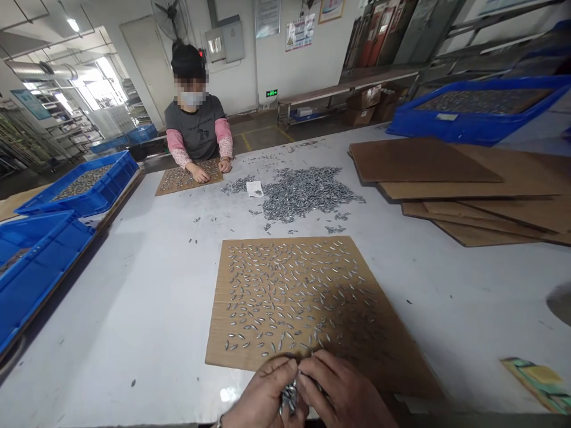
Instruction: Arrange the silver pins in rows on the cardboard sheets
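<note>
My left hand [267, 392] is cupped closed around a clump of small silvery metal pieces [289, 397], pointed at both ends. Against it, my right hand [341, 389] has its fingers bent and pinched together at the clump; what lies between those fingertips is hidden. Both hands are at the near edge of a brown cardboard sheet [216, 345]. Across that sheet many similar metal pieces [285, 285] lie spaced apart in rough rows, with a shadow over the right part.
A heap of metal pieces [307, 193] lies mid-table beside a white paper [254, 189]. Across the table a masked person [196, 131] works over another cardboard sheet [167, 185]. Blue trays [93, 202] line the left; stacked cardboard [428, 160] and another blue tray [446, 125] are right.
</note>
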Demonstrator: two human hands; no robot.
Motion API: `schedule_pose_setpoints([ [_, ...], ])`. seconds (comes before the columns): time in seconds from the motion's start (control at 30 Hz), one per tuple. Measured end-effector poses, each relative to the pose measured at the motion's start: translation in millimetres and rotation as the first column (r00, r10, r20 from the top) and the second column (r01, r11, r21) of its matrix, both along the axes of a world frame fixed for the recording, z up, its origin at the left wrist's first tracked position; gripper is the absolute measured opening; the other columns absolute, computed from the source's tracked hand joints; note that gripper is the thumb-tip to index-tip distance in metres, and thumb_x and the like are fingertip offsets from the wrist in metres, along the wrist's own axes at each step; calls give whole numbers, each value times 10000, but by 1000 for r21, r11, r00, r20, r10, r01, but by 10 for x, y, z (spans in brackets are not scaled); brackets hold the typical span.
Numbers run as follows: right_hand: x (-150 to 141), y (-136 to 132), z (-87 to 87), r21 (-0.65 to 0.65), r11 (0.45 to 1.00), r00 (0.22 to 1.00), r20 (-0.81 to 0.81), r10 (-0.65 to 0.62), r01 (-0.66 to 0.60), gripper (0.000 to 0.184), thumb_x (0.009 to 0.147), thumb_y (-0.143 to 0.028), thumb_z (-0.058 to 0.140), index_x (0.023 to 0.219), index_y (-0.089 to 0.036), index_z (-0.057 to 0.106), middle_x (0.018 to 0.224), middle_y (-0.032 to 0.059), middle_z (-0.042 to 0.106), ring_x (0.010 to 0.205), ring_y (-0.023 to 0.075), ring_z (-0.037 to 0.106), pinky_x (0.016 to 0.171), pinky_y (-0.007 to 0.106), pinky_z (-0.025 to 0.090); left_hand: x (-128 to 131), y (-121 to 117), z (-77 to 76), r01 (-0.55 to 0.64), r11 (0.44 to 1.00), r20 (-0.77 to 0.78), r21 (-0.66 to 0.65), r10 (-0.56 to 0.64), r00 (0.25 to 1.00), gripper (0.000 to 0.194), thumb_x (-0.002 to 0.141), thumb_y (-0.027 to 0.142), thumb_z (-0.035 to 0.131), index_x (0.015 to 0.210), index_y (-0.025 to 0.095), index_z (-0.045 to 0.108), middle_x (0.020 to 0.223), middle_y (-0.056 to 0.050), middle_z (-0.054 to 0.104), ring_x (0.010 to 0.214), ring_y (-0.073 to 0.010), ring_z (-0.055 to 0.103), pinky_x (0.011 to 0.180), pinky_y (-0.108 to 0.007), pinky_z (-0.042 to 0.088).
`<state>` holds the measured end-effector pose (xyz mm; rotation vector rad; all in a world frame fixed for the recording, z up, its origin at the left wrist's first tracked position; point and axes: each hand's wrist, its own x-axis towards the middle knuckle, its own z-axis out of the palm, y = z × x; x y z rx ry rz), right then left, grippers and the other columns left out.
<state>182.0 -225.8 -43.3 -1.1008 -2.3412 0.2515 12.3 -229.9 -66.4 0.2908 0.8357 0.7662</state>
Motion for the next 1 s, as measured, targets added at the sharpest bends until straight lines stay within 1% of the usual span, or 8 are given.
schedule_pose_setpoints([
  [0.13, -32, 29, 32, -140, 989, 990, -129, -58, 40, 224, 1014, -163, 469, 948, -264, 658, 841, -5, 677, 733, 128, 667, 686, 225, 540, -89, 17, 73, -24, 1000, -49, -1, 24, 999, 575, 671, 568, 928, 734, 197, 494, 580, 57, 539, 447, -57, 457, 451, -200, 207],
  [0.27, -77, -7, 23, -166, 985, 965, -246, -88, 47, 236, 1017, -196, 476, 1082, -273, 690, 926, 20, 734, 812, 143, 725, 739, 216, 595, -159, 30, 127, -26, 1000, -49, 12, 27, 998, 517, 702, 500, 932, 757, 184, 527, 600, 52, 537, 478, -41, 408, 507, -203, 195],
  [0.47, -165, -145, -151, -172, 972, 917, -340, -209, 158, 164, 1037, -262, 490, 1037, -269, 654, 908, 12, 747, 803, 145, 738, 735, 218, 602, -125, 11, 160, -75, 997, -79, 13, 76, 994, 520, 671, 482, 958, 767, 182, 544, 583, 73, 503, 496, -35, 384, 519, -201, 174],
  [0.6, -119, -172, -178, -232, 940, 895, -315, -316, 250, 177, 1033, -284, 488, 919, -265, 621, 802, -13, 704, 719, 141, 705, 676, 222, 580, -70, -1, 188, -64, 998, -92, 4, 64, 994, 510, 667, 458, 967, 782, 174, 559, 648, 43, 577, 551, -46, 454, 536, -192, 225],
  [0.7, 56, 6, -126, -265, 914, 886, -271, -376, 307, 222, 1038, -296, 462, 866, -265, 600, 777, -12, 682, 708, 148, 682, 669, 242, 566, -41, 14, 192, -56, 998, -120, 7, 57, 991, 513, 680, 519, 943, 842, 172, 602, 692, 22, 614, 544, -54, 462, 529, -202, 240],
  [0.83, 326, 446, -103, -136, 877, 856, -189, -480, 462, 223, 1022, -264, 461, 849, -265, 602, 822, 33, 683, 800, 201, 687, 757, 320, 555, -35, 33, 165, -23, 1000, -134, -21, 20, 991, 520, 689, 555, 924, 867, 165, 630, 708, 12, 618, 535, -55, 468, 527, -208, 238],
  [0.9, 379, 629, -157, -81, 862, 857, -93, -507, 501, 242, 1005, -210, 458, 812, -264, 595, 805, 39, 675, 785, 215, 681, 740, 337, 534, -42, 35, 144, -15, 998, -137, -60, 7, 990, 529, 650, 533, 951, 854, 167, 626, 702, 12, 617, 539, -59, 480, 532, -205, 244],
  [1.0, 360, 771, -323, -20, 869, 869, 31, -494, 495, 263, 985, -187, 469, 759, -258, 585, 767, 29, 662, 734, 203, 662, 689, 324, 498, -63, 40, 119, -35, 993, -139, -109, 20, 990, 534, 622, 511, 969, 848, 166, 632, 694, 12, 617, 544, -61, 495, 536, -196, 253],
])
